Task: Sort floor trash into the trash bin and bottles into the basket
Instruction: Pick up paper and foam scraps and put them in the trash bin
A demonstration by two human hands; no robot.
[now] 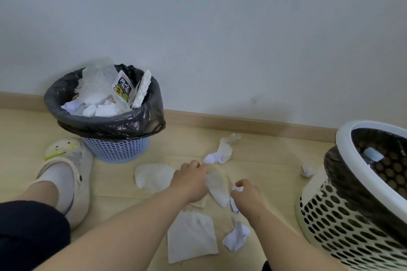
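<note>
Forearms reach in from 6 o'clock, and both hands work amid the litter in the middle of the floor [264,152]. Largest of what stands around them is the basket [330,215] at 3 o'clock, a cream perforated tub with a white rim and a dark liner, set within arm's reach. A bottle [373,154] with a pale blue cap lies inside it. At 10 o'clock the trash bin [116,149], blue lattice under a black bag, sits against the wall. It is heaped with white paper, a printed packet and a strip of foam, and looks close to full, so further pieces may need pressing down. A cream slipper [72,174] is planted at 9 o'clock just beside the bin, probably bracing a crouch.

The left hand [189,180] pinches a beige tissue [217,187] by its upper edge. The sheet's long axis runs from 11 to 5 o'clock, its narrow tip pointing toward 5. The right hand [247,193] is curled round a small white wad [239,189], just beside that tip. Gathering with both at once would save trips to the bin, I judge.

On the floor lie a flat tissue [191,237] at 6 o'clock, a rounded tissue [154,177] at 9, and a twisted tissue [226,147] at 12, its long axis running from 1 to 7 o'clock. A crumpled paper [236,237] lies at 5 and a tiny scrap [307,170] at 2, near the basket's foot. No loose bottle shows on the floor, so paper seems to be all that is left.
</note>
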